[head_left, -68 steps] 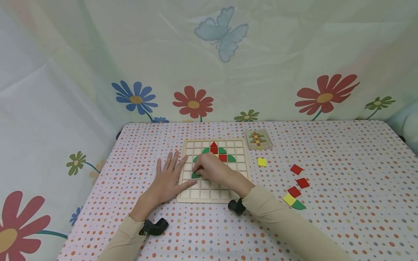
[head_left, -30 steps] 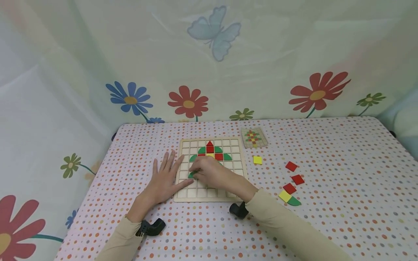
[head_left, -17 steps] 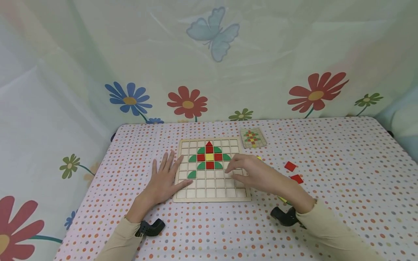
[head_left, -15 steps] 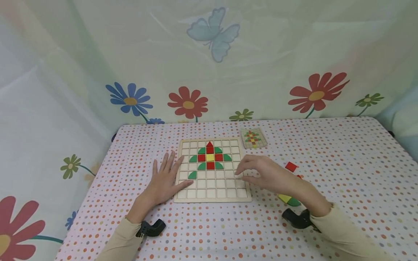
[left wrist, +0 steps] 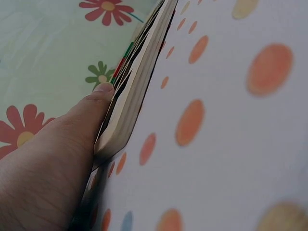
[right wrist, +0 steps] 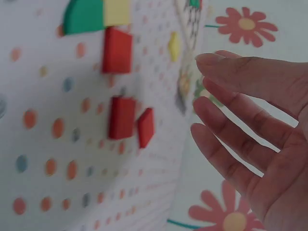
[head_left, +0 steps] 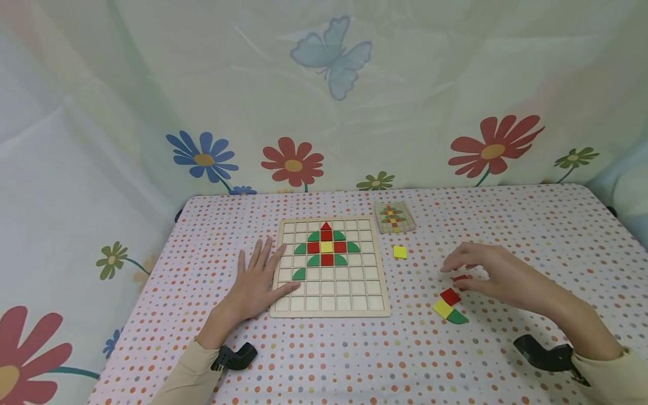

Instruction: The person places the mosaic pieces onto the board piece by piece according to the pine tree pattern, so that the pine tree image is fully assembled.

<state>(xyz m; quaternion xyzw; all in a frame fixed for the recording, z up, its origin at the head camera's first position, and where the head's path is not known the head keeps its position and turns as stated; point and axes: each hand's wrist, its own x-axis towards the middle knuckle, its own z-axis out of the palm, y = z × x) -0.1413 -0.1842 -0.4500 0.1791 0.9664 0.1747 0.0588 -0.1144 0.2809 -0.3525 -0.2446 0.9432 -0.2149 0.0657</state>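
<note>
My left hand (head_left: 253,284) rests with spread fingers on the left edge of a wooden grid board (head_left: 344,304); its thumb (left wrist: 72,130) lies along the rim in the left wrist view. On the board, red, green and yellow tiles form a tree-like pattern, with a green quarter-circle tile (head_left: 299,274) at its lower left. My right hand (head_left: 506,278), holding nothing, hovers with thumb and fingers apart above the loose tiles. Below it are red square tiles (right wrist: 121,118), one hidden by the hand in the head view, plus a yellow square (head_left: 442,308) touching a green quarter-circle (head_left: 457,317).
A small pattern card (head_left: 395,218) showing a similar coloured tree lies beyond the board's upper right corner. One lone yellow square tile (head_left: 400,252) sits between board and right hand. The dotted tablecloth (head_left: 324,365) meets a flowered backdrop at the rear edge.
My right hand has let go of the green quarter-circle at the pattern's lower left and moved right, off the board to the loose tiles. My left hand has stayed in place.
</note>
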